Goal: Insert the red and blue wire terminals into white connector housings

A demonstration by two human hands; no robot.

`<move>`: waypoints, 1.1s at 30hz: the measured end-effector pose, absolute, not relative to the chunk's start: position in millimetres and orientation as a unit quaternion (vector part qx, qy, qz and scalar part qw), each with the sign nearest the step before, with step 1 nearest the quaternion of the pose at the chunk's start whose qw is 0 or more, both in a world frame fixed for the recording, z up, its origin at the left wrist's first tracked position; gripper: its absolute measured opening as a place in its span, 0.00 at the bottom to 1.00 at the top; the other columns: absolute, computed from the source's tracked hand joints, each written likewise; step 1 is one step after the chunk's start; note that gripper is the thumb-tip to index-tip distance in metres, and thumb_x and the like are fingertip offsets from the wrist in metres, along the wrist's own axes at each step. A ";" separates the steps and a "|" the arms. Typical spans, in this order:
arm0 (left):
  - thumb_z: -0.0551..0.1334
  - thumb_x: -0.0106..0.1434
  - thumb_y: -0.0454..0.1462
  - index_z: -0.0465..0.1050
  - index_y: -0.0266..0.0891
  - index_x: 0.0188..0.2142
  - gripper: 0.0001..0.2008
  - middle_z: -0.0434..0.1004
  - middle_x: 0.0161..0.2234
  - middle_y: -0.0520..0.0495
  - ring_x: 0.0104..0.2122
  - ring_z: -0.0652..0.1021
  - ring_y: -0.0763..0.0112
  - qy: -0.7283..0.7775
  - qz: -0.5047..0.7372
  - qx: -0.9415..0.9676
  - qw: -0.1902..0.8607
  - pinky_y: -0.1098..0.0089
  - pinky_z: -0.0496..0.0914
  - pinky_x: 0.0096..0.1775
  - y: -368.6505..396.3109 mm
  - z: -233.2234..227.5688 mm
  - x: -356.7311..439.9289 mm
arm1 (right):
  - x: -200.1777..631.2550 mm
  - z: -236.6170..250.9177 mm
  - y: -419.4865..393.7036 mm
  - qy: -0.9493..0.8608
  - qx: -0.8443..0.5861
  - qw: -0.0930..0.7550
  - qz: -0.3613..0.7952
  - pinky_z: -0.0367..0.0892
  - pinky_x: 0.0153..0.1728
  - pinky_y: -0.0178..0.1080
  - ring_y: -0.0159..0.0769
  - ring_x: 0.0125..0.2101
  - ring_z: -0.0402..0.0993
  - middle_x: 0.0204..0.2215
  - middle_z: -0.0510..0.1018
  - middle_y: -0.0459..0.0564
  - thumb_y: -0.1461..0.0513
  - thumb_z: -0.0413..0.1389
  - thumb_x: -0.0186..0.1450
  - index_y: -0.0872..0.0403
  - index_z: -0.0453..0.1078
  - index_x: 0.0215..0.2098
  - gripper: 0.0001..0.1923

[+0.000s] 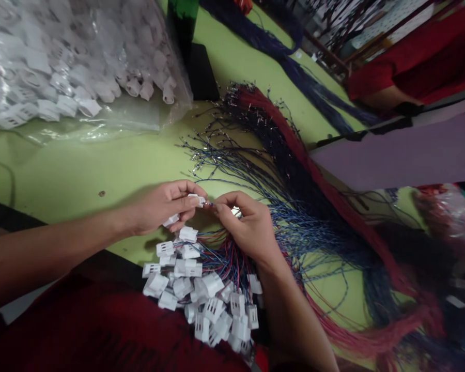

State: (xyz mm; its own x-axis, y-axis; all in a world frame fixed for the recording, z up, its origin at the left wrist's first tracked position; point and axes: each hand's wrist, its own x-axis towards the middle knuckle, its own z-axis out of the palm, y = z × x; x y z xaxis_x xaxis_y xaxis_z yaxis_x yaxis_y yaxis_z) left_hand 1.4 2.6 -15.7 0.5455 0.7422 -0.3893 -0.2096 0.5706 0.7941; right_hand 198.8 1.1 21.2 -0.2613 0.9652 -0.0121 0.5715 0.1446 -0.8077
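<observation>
My left hand (160, 206) pinches a small white plastic connector (197, 199) between thumb and fingers, with a second white connector (171, 220) tucked under the palm. My right hand (248, 222) pinches the metal tip of a thin wire (210, 204) right against that connector's opening. Below both hands hangs a bunch of several wired white connectors (205, 289) with red and blue leads, resting over my red-clothed lap.
A thick fan of blue and red wires (294, 170) with bare terminals spreads across the green table (81, 165) to the right. A clear bag of white connectors (62, 67) lies at the back left. Another person in red (406, 67) sits at the far right.
</observation>
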 end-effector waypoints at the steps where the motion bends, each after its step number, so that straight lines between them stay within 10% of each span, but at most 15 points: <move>1: 0.59 0.67 0.36 0.68 0.40 0.39 0.03 0.67 0.18 0.60 0.12 0.66 0.82 0.372 0.295 0.355 0.805 0.78 0.57 0.17 2.5 -16.2 1.0 | 199.2 21.6 1.0 -0.716 -0.540 0.270 0.351 0.65 0.31 0.34 0.30 0.27 0.71 0.25 0.77 0.45 0.66 0.55 0.61 0.53 0.71 0.27 0.06; 33: 0.56 0.68 0.36 0.68 0.39 0.36 0.04 0.65 0.14 0.61 0.10 0.63 0.81 0.439 0.265 0.380 0.770 0.78 0.54 0.15 4.4 -7.9 8.2 | 193.0 13.5 -4.0 -0.776 -0.506 0.242 0.290 0.67 0.37 0.39 0.35 0.32 0.74 0.28 0.80 0.48 0.66 0.52 0.64 0.52 0.72 0.30 0.08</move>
